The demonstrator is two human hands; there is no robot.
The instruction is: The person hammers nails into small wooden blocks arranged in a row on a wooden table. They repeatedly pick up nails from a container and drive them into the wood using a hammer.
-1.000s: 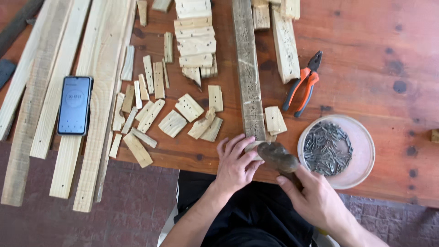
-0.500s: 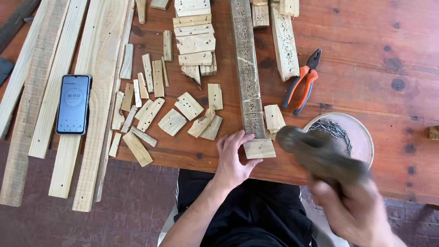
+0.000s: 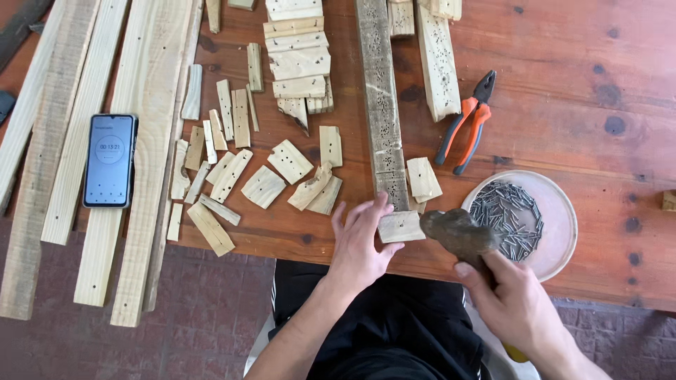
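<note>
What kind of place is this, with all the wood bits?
Probably a home woodworking spot, maybe outdoors. A wooden table holds cut wood pieces, a dish of nails and pliers, and the right hand grips a hammer.

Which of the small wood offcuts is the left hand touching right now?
The pale rectangular block at the near end of the long dark slat, between the left hand and the hammer head. The other offcuts lie untouched farther back.
</note>
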